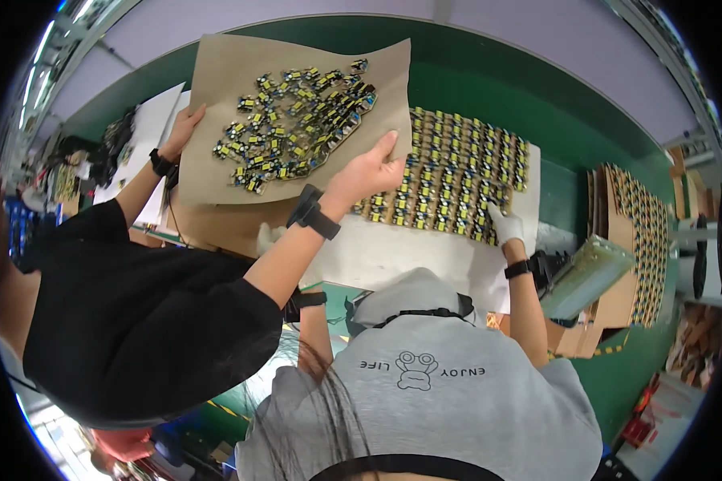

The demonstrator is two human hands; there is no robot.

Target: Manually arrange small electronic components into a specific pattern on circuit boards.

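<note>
My right hand [506, 225], in a white glove, is at the near right edge of rows of small circuit boards [449, 172] with yellow parts. Its fingertips close on a circuit board there. My left hand [271, 238], also gloved, is partly hidden behind a co-worker's forearm; its visible fingers look apart, with nothing seen in them. To my left, a co-worker in black lifts a brown cardboard sheet [217, 76] with both bare hands. Many loose circuit boards [297, 120] lie heaped on that sheet, which tilts over the table beside the rows.
The rows lie on a white sheet [361, 252] on a green table [489, 72]. At the right stand cardboard pieces [610, 280], more circuit boards in rows [648, 240] and a translucent greenish block [590, 276]. White sheets [154, 136] lie at the far left.
</note>
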